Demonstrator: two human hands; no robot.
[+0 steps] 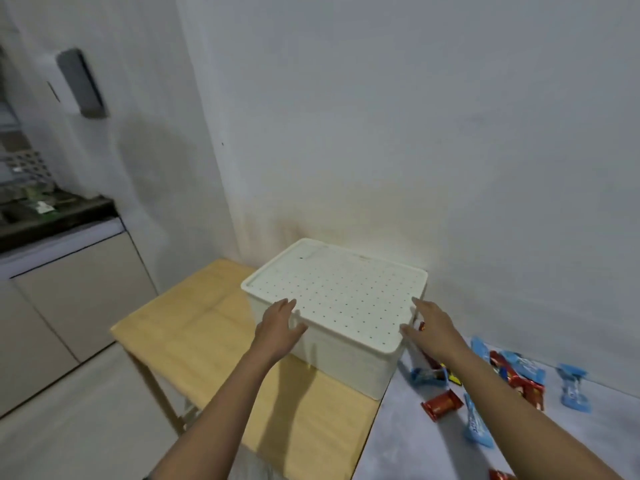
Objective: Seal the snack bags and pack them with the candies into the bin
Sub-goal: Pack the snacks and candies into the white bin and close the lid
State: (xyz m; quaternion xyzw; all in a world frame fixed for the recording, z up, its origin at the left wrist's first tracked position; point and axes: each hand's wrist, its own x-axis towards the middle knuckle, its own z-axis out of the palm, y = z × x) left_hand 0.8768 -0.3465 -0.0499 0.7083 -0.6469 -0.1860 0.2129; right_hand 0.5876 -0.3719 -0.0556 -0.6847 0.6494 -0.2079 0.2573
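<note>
Far L: kitchen cabinet, not involved; then wood desk w/ the bin on its R end, close to the wall, lid on. L hand spread, fingers straight, thumb out, touching lid's near-L rim; holds nothing. Bin lies dead ahead betw. both hands; long axis runs roughly L-R across the person, a bit skewed, so hands bracket it end to end; both about equally near. R hand also spread, fingers along lid's near-R corner, thumb at the edge; not curled round it. R of that, on a white surface, candies in blue & red wrappers lie loose by the R forearm, so R hand is nearer them. Snack bags: none I can pick out. Bin contents hidden; lid prob. must come off first.
</note>
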